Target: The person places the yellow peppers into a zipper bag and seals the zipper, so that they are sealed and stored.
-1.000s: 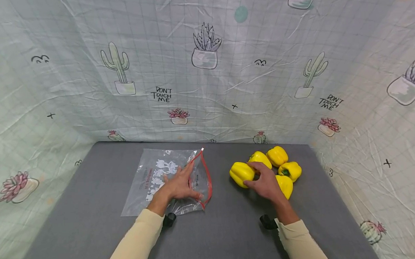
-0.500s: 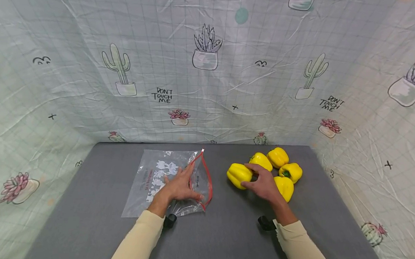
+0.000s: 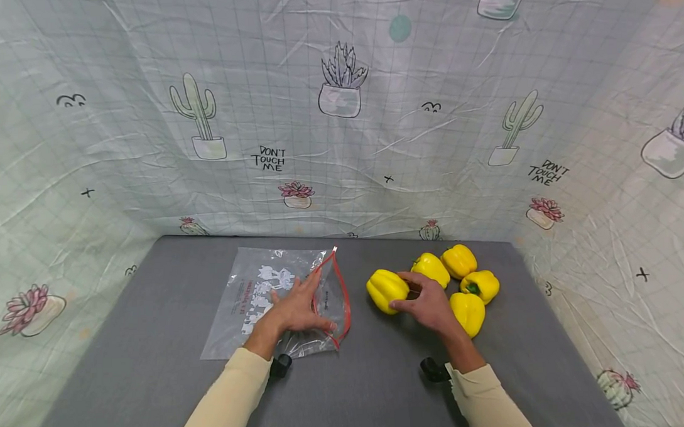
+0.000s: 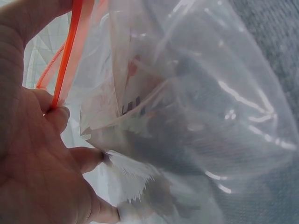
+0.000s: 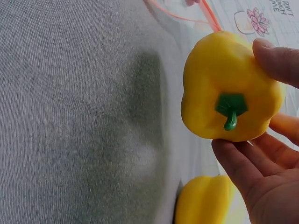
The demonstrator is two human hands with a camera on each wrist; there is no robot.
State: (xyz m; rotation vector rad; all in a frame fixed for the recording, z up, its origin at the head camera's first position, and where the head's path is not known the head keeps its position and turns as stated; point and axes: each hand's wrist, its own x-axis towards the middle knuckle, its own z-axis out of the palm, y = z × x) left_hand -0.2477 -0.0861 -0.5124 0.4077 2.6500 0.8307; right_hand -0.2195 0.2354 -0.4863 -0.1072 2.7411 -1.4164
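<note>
A clear plastic zip bag (image 3: 239, 277) with a red seal strip (image 3: 345, 289) and white printing lies flat, its mouth to the right. My left hand (image 3: 297, 308) rests spread across the mouth end, thumb and fingers reaching the red edges, which stand apart. Up close in the left wrist view, the fingertips (image 4: 58, 119) touch the strip and plastic. My right hand (image 3: 427, 305) grips a yellow bell pepper (image 3: 387, 291) between thumb and fingers, over the table right of the bag. Its green stem (image 5: 231, 109) faces the right wrist camera.
Several other yellow bell peppers (image 3: 468, 313) sit grouped to the right of and behind my right hand. A grey table (image 3: 359, 389) lies beneath everything. A cloth with cactus prints (image 3: 373, 143) hangs along its back and sides.
My right hand has moved left with the yellow bell pepper, away from the group and nearer the bag's mouth. The left hand and the bag stay where they were.
</note>
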